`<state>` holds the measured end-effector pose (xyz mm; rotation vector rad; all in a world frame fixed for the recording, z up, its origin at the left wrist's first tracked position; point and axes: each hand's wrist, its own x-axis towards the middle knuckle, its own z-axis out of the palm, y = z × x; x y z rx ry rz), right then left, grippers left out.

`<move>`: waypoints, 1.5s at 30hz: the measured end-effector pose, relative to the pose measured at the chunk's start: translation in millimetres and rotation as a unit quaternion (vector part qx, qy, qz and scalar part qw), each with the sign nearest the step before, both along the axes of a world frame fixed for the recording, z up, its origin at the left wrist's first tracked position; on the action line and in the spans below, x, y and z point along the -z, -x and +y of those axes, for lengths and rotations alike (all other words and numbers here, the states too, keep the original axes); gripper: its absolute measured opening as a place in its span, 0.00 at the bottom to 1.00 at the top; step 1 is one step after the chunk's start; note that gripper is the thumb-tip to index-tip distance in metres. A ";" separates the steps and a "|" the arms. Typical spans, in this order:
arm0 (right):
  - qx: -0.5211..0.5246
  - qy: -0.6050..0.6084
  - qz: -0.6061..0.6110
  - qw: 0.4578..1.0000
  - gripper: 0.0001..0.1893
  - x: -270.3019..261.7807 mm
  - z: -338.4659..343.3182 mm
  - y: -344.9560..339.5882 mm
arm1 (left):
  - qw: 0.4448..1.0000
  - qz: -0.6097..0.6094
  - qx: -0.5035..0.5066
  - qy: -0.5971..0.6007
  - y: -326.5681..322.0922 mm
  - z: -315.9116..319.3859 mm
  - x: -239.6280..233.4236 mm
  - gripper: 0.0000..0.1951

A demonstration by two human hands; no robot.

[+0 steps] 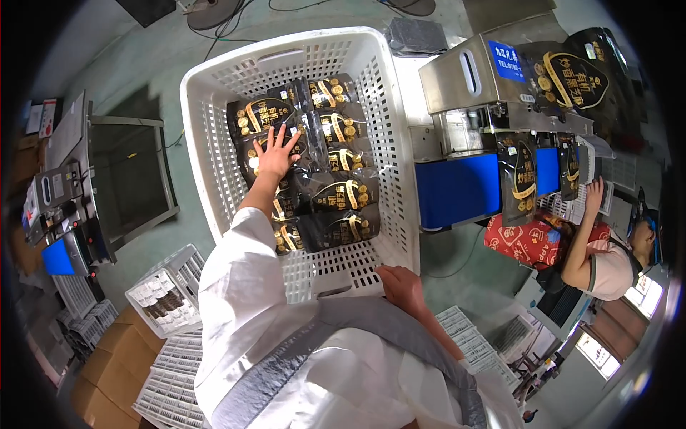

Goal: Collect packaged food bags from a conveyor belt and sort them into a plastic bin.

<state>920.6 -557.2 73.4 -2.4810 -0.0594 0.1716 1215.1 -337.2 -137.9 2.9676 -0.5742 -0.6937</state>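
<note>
A large white perforated plastic crate (399,161) stands in front of me with several black glossy pouches inside. The pouches bear gold printing and round gold pictures, and lie in two overlapping columns. My left hand (276,153) lies palm down with fingers spread on a pouch (262,115) in the left column and partly covers it. In the right column, another pouch (343,193) is in plain sight. At the crate's near right corner, my right hand (401,287) is curled on the rim, its fingertips mostly hidden.
To the right, a metal machine (455,75) with a blue conveyor belt (458,187) carries upright black pouches (517,177). A co-worker (605,257) reaches towards it. A smaller crate (166,300), a cardboard box (115,370) and a second machine (59,187) are left.
</note>
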 end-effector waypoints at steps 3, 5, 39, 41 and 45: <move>-0.011 0.008 -0.004 1.000 0.13 -11.4 0.0 -2.4 | 0.998 0.034 -0.044 0.021 -4.6 -12.3 -3.6 0.26; 0.002 0.020 -0.007 1.000 0.13 -17.4 -7.3 -3.2 | 0.994 -0.020 -0.076 0.074 -0.4 -37.0 -13.4 0.22; 0.459 -0.545 0.024 0.701 0.17 17.0 -259.0 -0.7 | 0.666 0.223 -0.436 0.562 169.4 -293.0 -209.4 0.15; 0.455 -0.538 0.043 0.708 0.14 12.8 -252.9 -3.7 | 0.659 0.218 -0.445 0.566 168.2 -285.9 -206.4 0.15; 0.439 -0.509 0.053 0.739 0.13 19.1 -244.7 -6.7 | 0.655 0.221 -0.456 0.561 165.6 -273.3 -210.7 0.14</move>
